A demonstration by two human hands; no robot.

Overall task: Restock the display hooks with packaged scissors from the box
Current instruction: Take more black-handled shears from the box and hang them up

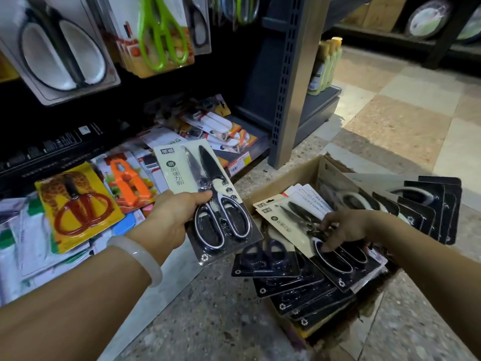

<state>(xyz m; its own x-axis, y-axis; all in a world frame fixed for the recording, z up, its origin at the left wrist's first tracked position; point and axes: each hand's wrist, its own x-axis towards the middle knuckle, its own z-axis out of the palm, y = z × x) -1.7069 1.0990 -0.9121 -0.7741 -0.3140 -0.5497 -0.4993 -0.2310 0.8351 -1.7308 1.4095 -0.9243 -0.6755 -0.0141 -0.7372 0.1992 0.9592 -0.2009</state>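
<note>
While one pack (208, 201) is held up in the left hand (171, 217), gripped at its card edge by the handles, the right hand (343, 227) is pinching another pack (307, 230) in the box (294, 175). Packs judged stiff, light, slick-faced; best taken by the card edge. Box crammed with overlapping packs.

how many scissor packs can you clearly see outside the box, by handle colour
Black-and-silver handles, pack held in the left hand: 1
Green handles, hanging on the display: 1
Red handles on yellow card, lying on the low shelf: 1
Black handles on white card, hanging top left: 1
Total: 4; darker hanging packs further back are too cropped to count.
</note>
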